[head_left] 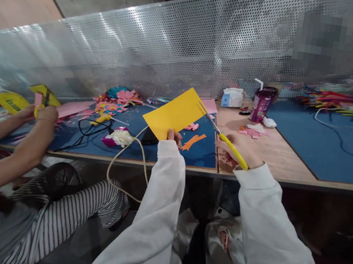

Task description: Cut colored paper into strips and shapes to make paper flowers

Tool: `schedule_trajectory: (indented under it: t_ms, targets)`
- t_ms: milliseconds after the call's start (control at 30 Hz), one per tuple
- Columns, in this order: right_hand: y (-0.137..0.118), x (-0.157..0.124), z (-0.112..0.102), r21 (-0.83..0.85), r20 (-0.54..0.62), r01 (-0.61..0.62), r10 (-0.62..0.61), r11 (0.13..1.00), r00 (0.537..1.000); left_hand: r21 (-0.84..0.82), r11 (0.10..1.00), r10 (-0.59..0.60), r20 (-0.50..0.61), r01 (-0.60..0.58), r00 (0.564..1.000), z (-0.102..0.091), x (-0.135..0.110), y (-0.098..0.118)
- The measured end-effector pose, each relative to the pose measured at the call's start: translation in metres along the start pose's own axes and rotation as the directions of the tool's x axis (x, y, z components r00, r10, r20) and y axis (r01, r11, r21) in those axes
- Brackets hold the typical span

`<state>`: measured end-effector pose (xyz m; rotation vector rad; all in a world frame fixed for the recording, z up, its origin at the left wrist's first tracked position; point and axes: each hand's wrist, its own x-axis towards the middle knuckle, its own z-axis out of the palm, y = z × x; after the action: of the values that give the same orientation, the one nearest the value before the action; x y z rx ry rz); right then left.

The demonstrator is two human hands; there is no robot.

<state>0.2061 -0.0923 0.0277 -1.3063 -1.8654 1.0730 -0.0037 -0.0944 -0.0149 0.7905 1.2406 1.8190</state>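
Observation:
My left hand (174,136) pinches the lower corner of a yellow-orange sheet of paper (175,114) and holds it up over the blue mat (200,151). My right hand (240,149) is closed round the yellow handles of a pair of scissors (225,138). The scissor blades are parted and meet the sheet's right edge. Both of my arms wear white sleeves. Orange paper scraps (193,141) lie on the mat below the sheet.
A person at my left works with both hands (37,113) on yellow and pink paper. Paper flowers (117,99), a glue gun (118,137) with its cord, a purple cup (261,104), a tissue box (232,98) and coloured strips (351,104) are on the table. A perforated metal screen (183,48) stands behind.

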Motion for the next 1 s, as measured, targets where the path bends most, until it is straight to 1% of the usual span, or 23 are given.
schedule_trajectory:
  t_ms: [67,167,267,367,467,600,733,800,867,933,1000]
  targets:
    - [-0.002,0.0,-0.003,-0.017,-0.003,-0.006,0.006,1.0,1.0,-0.003,1.0,0.016,0.034,-0.016,0.999,-0.003,-0.002,-0.002]
    - [-0.005,-0.001,-0.006,-0.067,0.007,0.021,-0.021,0.998,1.0,-0.004,0.998,0.056,0.102,-0.056,0.993,-0.008,-0.004,-0.003]
    - [-0.005,-0.002,-0.006,-0.08,0.029,0.035,-0.033,0.996,0.999,-0.004,0.999,0.054,0.135,-0.053,0.989,-0.009,-0.005,-0.002]
    - [-0.001,0.0,-0.001,-0.011,0.038,0.036,-0.035,0.999,0.999,-0.021,0.999,0.05,0.117,-0.048,0.992,-0.007,-0.007,0.0]
    - [0.004,0.003,0.004,0.063,0.042,0.01,-0.012,0.998,0.999,-0.02,0.999,0.046,0.087,-0.045,0.995,-0.005,-0.01,0.002]
    - [0.005,0.007,0.005,0.049,0.028,0.005,-0.007,0.999,1.0,0.014,0.999,0.038,0.086,-0.039,0.996,-0.005,-0.01,0.001]
    - [0.001,0.003,0.002,0.058,0.018,-0.001,0.0,0.998,1.0,0.018,0.999,0.04,0.105,-0.042,0.994,-0.009,-0.007,-0.001]
    - [0.0,-0.002,0.001,0.124,0.048,-0.015,0.009,0.992,0.999,0.018,0.999,0.046,0.095,-0.047,0.994,-0.011,-0.006,-0.002]
    - [0.001,-0.008,0.0,0.238,0.148,-0.045,0.009,0.97,0.989,0.002,0.998,0.055,0.09,-0.055,0.994,-0.013,-0.006,-0.003]
    - [0.003,-0.015,-0.001,0.364,0.249,-0.082,-0.012,0.928,0.969,-0.022,0.998,0.063,0.104,-0.061,0.993,-0.014,-0.007,-0.003]
    - [0.005,-0.022,-0.002,0.445,0.274,-0.091,-0.039,0.891,0.961,-0.036,0.997,0.065,0.12,-0.061,0.991,-0.014,-0.007,-0.003]
